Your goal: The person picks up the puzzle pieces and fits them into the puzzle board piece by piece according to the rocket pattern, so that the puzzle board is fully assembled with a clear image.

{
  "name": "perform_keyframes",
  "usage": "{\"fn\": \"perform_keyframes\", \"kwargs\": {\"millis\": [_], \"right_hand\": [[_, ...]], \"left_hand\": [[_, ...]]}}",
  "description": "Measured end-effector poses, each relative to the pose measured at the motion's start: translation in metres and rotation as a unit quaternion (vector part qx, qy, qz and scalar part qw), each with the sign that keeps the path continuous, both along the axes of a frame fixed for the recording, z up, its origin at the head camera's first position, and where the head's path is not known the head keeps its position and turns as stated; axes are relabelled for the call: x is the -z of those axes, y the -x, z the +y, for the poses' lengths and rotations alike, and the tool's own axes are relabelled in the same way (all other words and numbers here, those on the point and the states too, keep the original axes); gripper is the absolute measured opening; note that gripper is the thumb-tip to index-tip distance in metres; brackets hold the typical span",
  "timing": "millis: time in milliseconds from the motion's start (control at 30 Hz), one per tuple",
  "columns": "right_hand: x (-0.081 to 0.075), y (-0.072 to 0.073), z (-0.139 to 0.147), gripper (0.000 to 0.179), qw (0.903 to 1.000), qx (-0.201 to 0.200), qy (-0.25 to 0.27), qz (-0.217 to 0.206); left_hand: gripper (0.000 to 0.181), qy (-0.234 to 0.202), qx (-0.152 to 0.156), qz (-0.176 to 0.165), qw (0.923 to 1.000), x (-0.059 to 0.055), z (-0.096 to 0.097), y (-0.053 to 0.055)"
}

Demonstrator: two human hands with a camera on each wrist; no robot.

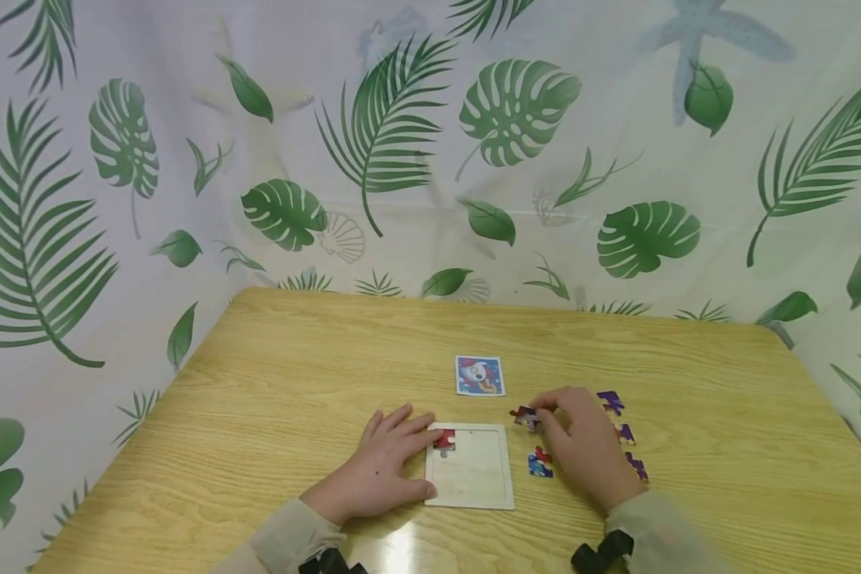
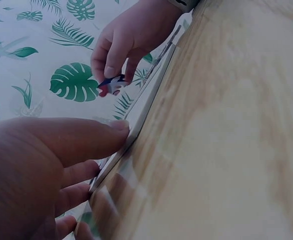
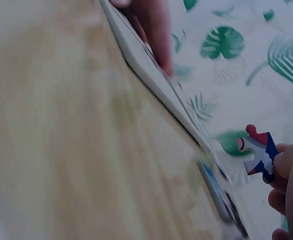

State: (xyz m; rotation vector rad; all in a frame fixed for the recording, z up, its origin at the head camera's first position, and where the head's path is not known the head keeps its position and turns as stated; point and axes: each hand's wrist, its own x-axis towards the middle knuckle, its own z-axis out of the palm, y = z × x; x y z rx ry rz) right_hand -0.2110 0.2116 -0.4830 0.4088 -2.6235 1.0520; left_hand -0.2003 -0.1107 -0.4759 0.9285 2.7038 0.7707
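My left hand (image 1: pixel 382 469) lies with spread fingers at the left edge of a square white puzzle frame (image 1: pixel 469 505). Its thumb touches the lower left corner and a fingertip reaches the upper left. One red puzzle piece (image 1: pixel 445 438) sits inside that upper left corner. To the right of the frame, my right hand (image 1: pixel 584 438) pinches a puzzle piece (image 3: pixel 259 154) between thumb and fingers. In the right wrist view this piece shows red, white and dark blue, and it is held up off the table.
A small picture card (image 1: pixel 480 376) with a white figure on blue lies behind the frame. A blue and red piece (image 1: pixel 541 462) lies between frame and right hand. Several purple pieces, one of them at the back (image 1: pixel 611 402), lie beyond the right hand. A leaf-print cloth (image 1: pixel 430 159) hangs behind the wooden table (image 1: pixel 316 359).
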Motion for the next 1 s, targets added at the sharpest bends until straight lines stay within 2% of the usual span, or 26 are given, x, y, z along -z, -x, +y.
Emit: {"fn": "perform_keyframes", "kwargs": {"millis": [167,367,567,700,800,1000], "right_hand": [[-0.002,-0.004,-0.032,0.013,0.9986,-0.051,-0.012,0.002],[0.0,-0.001,-0.055,0.015,0.9967,-0.078,-0.018,-0.017],[-0.001,0.002,-0.063,0.016,0.9948,-0.086,-0.05,-0.022],[-0.001,-0.001,-0.061,0.021,0.9934,-0.082,-0.074,-0.028],[0.0,-0.009,-0.057,0.024,0.989,-0.093,-0.114,-0.014],[-0.001,-0.028,-0.05,0.035,0.9713,-0.139,-0.192,0.022]], "left_hand": [[0.074,0.006,0.0,-0.003,1.0,-0.001,-0.001,0.001],[0.075,0.011,-0.004,-0.011,0.9999,-0.003,-0.002,0.002],[0.075,0.009,-0.005,-0.011,0.9999,-0.002,-0.003,0.003],[0.075,0.01,-0.006,-0.006,0.9999,0.0,-0.002,0.004],[0.075,0.011,-0.008,-0.009,0.9999,0.0,-0.001,0.002],[0.075,0.011,-0.009,-0.008,0.9999,-0.001,-0.001,0.0]]}}
